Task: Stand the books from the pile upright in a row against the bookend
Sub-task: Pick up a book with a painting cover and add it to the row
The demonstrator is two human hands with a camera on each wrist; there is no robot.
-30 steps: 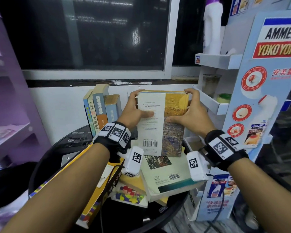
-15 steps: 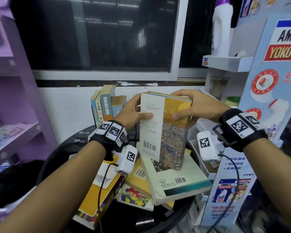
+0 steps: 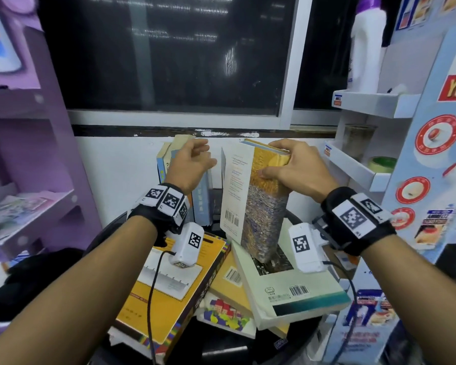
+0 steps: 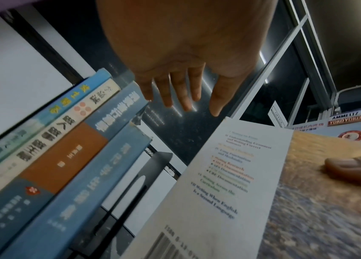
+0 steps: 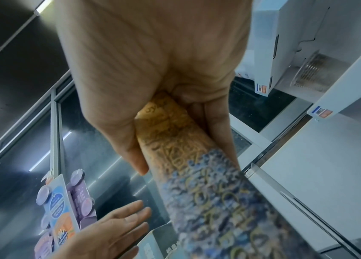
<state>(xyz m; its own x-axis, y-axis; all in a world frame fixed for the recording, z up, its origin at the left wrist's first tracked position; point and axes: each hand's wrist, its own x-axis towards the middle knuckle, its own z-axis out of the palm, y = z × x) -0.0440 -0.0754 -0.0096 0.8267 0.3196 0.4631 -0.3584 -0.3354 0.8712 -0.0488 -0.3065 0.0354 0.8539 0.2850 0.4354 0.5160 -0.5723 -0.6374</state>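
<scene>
My right hand grips the top of a white and yellow book, which stands upright on the pile; thumb and fingers clamp its spine in the right wrist view. My left hand hovers open beside the row of upright books against the wall, holding nothing, fingers straight. A dark metal bookend stands between that row and the held book. The pile lies below: a large yellow book, a pale green book, others beneath.
The books sit on a round black table. A white display rack with a glass jar and a tape roll crowds the right. A purple shelf unit stands at the left, with a dark window behind.
My left hand has let go of the white and yellow book and moved left towards the upright row. My right hand has shifted onto the book's top and holds it alone.
</scene>
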